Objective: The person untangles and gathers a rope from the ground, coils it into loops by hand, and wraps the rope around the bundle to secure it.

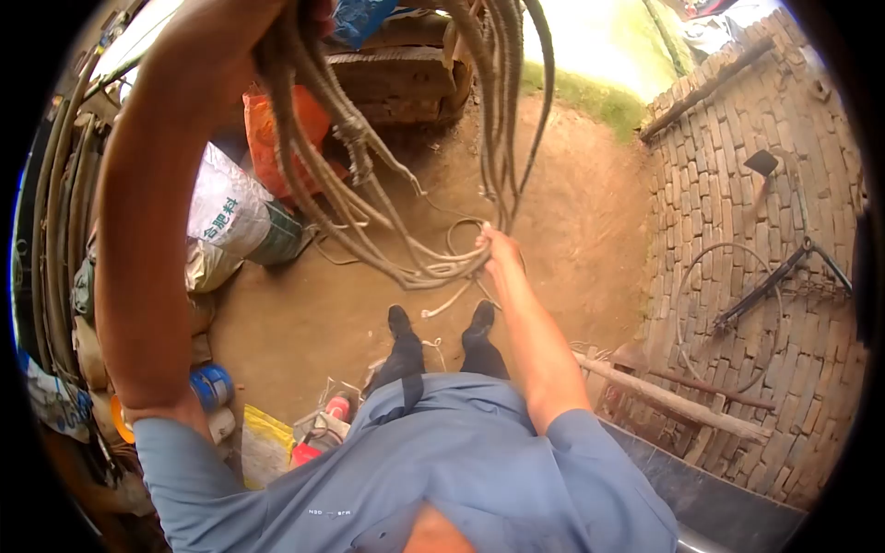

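Observation:
A coil of thick, greyish-brown rope (433, 274) hangs in several long loops in front of me. My left hand (319, 13) is raised at the top edge of the view, mostly cut off, and the loops hang from it. Lower down, my right hand (499, 243) is closed around the strands at the bottom right of the coil. A loose rope end dangles below the loops, over the dirt floor just ahead of my feet.
White fertiliser sacks (230, 207) and an orange bag (267, 138) stand at left. A blue can (211, 386) lies nearer. At right rises a brick wall (701, 194) with a metal hoop (679, 318) against it. A wooden pole (673, 398) juts out at lower right.

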A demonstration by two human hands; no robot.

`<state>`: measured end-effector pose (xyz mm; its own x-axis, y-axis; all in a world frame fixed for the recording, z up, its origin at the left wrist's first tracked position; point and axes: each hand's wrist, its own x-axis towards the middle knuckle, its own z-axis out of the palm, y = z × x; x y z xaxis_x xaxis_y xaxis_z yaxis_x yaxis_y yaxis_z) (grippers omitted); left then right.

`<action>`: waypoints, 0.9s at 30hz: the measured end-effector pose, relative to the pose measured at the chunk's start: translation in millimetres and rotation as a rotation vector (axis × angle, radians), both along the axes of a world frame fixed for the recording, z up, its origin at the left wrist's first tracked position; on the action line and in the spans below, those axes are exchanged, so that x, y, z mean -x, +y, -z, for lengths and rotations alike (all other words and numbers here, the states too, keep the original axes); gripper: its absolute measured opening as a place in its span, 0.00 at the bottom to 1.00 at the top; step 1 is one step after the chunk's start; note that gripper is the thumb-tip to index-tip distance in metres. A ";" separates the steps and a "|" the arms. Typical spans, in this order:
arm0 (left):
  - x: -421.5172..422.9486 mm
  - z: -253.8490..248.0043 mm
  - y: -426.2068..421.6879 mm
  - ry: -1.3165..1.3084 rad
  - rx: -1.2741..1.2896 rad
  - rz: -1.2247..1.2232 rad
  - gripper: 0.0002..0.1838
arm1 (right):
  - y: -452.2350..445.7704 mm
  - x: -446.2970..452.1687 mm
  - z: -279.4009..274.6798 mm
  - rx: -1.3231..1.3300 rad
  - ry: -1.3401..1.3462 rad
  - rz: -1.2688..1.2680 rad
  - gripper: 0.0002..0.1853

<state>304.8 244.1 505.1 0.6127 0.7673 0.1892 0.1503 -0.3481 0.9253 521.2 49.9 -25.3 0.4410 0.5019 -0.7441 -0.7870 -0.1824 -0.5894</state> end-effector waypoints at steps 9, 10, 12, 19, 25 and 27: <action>83.2 -35.1 -27.6 0.056 0.172 -0.055 0.10 | 76.8 134.0 -13.3 0.077 0.379 -0.354 0.39; 88.8 -36.1 -32.2 0.031 0.218 -0.077 0.10 | 80.1 152.3 -20.8 0.054 0.368 -0.361 0.42; 98.1 -37.9 -44.2 0.012 0.266 -0.101 0.10 | 82.8 186.6 -21.9 -0.011 0.420 -0.369 0.48; 123.3 -44.7 -88.3 -0.011 0.285 -0.264 0.16 | 105.2 265.9 -1.2 -0.059 0.597 -0.197 0.46; 150.3 -57.7 -112.1 -0.098 0.368 -0.377 0.18 | 118.8 289.8 -16.1 -0.254 0.750 -0.152 0.17; 173.2 -59.8 -109.2 -0.159 0.373 -0.515 0.20 | 125.5 282.7 -17.6 -0.188 0.733 -0.082 0.12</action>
<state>131.5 134.9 565.0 0.1361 0.9867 -0.0886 0.0638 0.0805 0.9947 238.5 175.4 -7.8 -0.1777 0.6591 -0.7308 -0.9772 -0.2057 0.0520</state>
